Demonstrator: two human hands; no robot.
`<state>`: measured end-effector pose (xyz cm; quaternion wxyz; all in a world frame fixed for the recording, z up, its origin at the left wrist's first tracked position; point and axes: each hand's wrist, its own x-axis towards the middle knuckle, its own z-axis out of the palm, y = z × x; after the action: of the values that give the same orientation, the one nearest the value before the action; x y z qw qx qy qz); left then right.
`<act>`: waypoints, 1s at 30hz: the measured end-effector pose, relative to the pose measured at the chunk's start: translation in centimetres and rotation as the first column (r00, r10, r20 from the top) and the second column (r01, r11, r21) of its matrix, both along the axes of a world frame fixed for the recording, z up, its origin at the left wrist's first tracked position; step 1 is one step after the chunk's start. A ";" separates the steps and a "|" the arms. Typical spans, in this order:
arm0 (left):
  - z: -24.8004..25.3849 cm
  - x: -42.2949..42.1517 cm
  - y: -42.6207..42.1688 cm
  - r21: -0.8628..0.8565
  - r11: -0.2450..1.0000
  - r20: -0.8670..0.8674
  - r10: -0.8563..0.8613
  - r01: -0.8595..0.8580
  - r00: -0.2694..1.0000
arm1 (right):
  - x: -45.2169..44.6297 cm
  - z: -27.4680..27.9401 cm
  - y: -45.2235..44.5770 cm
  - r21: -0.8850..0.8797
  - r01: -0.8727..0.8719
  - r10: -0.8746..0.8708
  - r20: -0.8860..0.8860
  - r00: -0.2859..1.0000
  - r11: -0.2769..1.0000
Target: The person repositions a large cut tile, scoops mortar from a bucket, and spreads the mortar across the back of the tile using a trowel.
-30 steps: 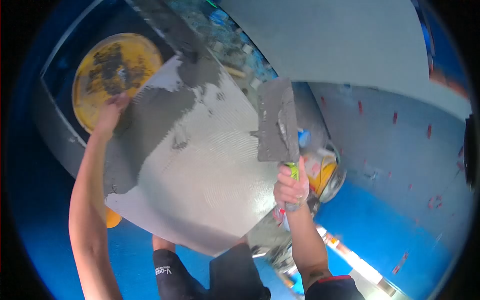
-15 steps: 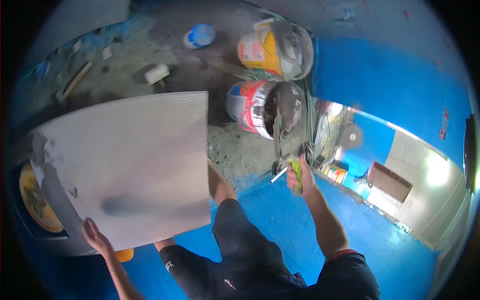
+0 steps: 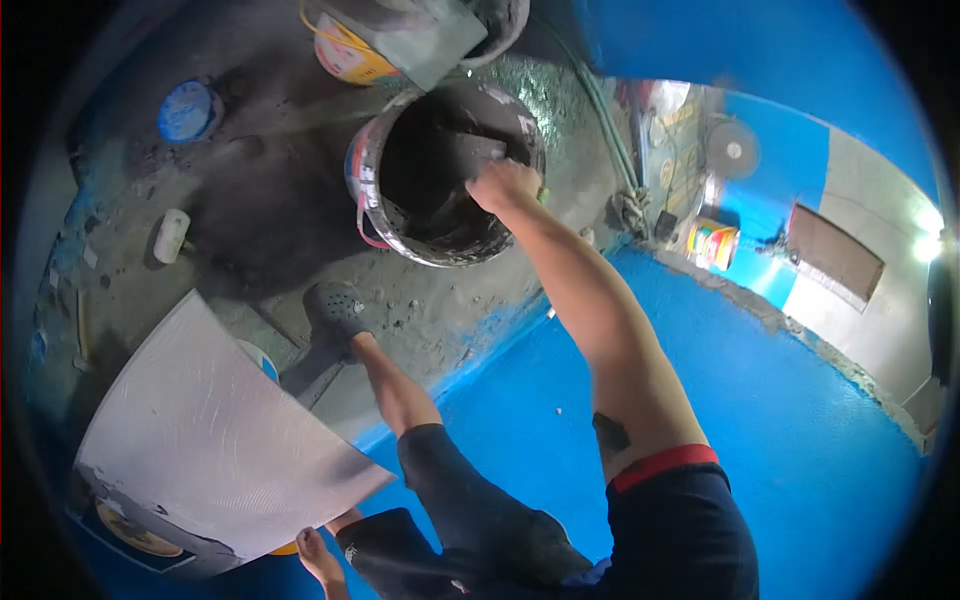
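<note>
My right hand (image 3: 505,188) reaches into a mortar bucket (image 3: 372,185), its fingers closed round a trowel. The trowel's grey blade (image 3: 485,147) shows in front of the fist, inside the dark bucket; most of the handle is hidden. At lower left a large light tile (image 3: 215,420) lies tilted, its ribbed back facing up, with grey mortar along the far-left edge. My left hand (image 3: 320,560) is at the tile's near edge with its fingers curled against it; the fingertips are partly hidden. Part of a white and blue bucket (image 3: 258,358) shows behind the tile.
A yellow bucket (image 3: 350,58) stands beyond the mortar bucket. A white-headed mallet (image 3: 172,236) and a blue round container (image 3: 188,111) are on the grey floor. Blue flooring (image 3: 560,440) spreads at right. A fan (image 3: 733,149) and a small bucket (image 3: 712,243) are farther off.
My right hand has carried the trowel from beside the bucket into it. The view has turned, so the tile appears lower. My left hand appears farther right along the tile's near edge.
</note>
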<state>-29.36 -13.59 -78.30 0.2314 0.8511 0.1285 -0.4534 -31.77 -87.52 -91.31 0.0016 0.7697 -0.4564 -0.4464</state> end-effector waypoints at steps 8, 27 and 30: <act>1.5 -1.6 0.5 0.168 0.986 -0.087 0.032 -0.017 0.996 | 1.4 -4.9 1.3 0.111 0.266 -0.280 0.147 0.949 0.958; 0.2 -1.2 7.0 0.026 0.916 -0.086 0.401 -0.400 0.912 | -10.4 -0.4 1.8 0.170 0.494 -0.509 0.482 0.713 0.853; 2.5 2.8 4.4 0.150 0.943 0.145 0.275 -0.296 0.951 | -6.5 8.2 7.1 0.190 0.337 -0.381 0.607 0.698 0.922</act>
<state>-26.54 -9.22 -75.84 0.2285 0.8662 0.2743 -0.3495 -38.26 -80.44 -83.12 -0.2638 0.7699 -0.5565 -0.1672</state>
